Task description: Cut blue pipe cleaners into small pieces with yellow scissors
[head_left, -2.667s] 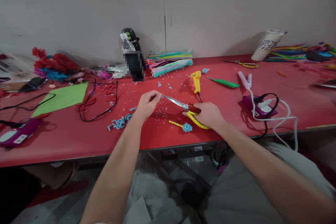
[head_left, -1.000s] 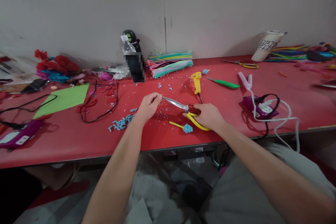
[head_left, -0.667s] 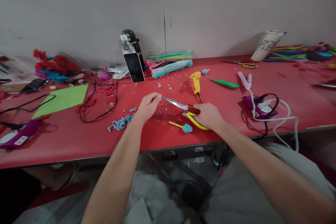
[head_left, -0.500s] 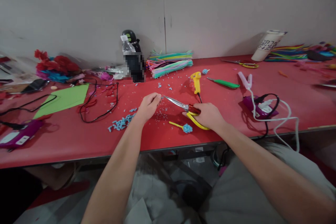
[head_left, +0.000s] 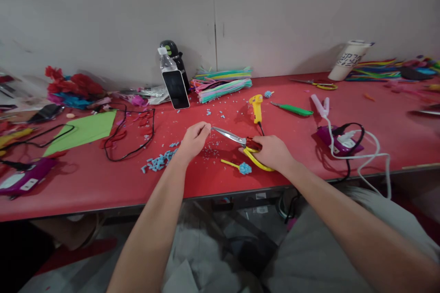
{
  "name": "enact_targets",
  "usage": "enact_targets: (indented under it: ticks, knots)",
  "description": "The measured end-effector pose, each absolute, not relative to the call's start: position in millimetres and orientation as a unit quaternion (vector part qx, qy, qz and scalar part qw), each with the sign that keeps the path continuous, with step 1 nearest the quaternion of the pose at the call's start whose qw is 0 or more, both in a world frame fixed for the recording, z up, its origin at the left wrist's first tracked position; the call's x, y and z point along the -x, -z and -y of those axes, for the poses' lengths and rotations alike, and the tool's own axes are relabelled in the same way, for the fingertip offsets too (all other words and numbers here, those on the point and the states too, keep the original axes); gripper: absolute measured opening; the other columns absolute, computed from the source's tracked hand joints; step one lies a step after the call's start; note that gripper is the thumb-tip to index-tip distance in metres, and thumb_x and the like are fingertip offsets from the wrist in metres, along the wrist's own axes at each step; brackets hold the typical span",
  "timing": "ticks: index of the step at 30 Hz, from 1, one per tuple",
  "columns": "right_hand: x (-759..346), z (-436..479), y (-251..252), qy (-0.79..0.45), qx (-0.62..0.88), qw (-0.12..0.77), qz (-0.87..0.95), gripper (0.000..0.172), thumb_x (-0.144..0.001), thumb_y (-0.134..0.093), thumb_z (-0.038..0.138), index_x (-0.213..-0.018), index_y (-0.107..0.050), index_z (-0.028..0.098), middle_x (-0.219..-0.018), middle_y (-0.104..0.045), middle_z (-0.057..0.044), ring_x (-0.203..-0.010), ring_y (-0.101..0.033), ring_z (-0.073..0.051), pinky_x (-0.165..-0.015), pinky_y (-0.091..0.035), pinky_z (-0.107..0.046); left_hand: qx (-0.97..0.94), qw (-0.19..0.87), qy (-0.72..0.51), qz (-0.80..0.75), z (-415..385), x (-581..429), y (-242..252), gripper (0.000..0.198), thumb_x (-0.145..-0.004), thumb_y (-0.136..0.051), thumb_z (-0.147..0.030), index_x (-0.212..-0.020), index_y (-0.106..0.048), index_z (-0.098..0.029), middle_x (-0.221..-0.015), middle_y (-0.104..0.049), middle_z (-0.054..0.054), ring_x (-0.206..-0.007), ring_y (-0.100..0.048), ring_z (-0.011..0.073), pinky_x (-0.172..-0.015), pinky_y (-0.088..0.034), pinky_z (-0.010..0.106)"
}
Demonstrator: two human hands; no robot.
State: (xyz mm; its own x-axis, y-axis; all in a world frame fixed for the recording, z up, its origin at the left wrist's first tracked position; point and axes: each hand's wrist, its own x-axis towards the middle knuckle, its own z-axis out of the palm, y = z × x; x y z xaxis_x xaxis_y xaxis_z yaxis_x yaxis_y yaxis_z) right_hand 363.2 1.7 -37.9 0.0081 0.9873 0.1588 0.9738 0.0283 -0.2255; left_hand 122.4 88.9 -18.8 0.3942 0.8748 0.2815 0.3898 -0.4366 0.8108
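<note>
My right hand (head_left: 272, 152) grips the yellow and red handles of a pair of scissors (head_left: 237, 139) just above the red table (head_left: 213, 178). The blades point left toward my left hand (head_left: 193, 139), whose fingers are pinched together at the blade tips on something too small to name. A heap of short blue cut pieces (head_left: 158, 160) lies left of my left hand. A small blue flower on a yellow stem (head_left: 240, 166) rests below the scissors.
A yellow glue gun (head_left: 256, 106), a green-handled tool (head_left: 294, 109) and a purple power strip with cables (head_left: 338, 139) lie to the right. A phone leaning on bottles (head_left: 175, 88), a stack of pipe cleaners (head_left: 223, 83), green paper (head_left: 84, 130) and black cords (head_left: 129, 132) lie behind and left.
Both hands and the scissors stay almost where they were; the blades shift only slightly at my left fingertips.
</note>
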Motion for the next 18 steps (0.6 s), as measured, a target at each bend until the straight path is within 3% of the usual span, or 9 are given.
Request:
enact_targets:
  ticks: [9,18]
  knots:
    - [-364.9,-2.7,39.8,-0.024,0.687,0.137,0.713,0.041,-0.077,-0.049,0.063,-0.076,-0.066,0.025,-0.072,-0.068,-0.004,-0.066,-0.061,-0.019,-0.053,-0.028,-0.027,-0.763,0.334,-0.368,-0.415,-90.4,-122.5,20.6,0.035,-0.089,-0.041,-0.043,-0.066,-0.045,-0.018,-0.06,-0.041,-0.003,-0.057,-0.038,0.0105,-0.056,-0.03,0.025]
    - [-361.9,0.0,35.2,-0.024,0.688,0.145,0.711,0.049,-0.076,-0.047,0.069,-0.075,-0.065,0.024,-0.07,-0.067,-0.005,-0.065,-0.061,-0.019,-0.053,-0.029,-0.027,-0.761,0.331,-0.368,-0.419,-90.2,-122.5,20.0,0.035,-0.09,-0.041,-0.044,-0.066,-0.046,-0.018,-0.06,-0.04,-0.003,-0.056,-0.038,0.0104,-0.055,-0.029,0.025]
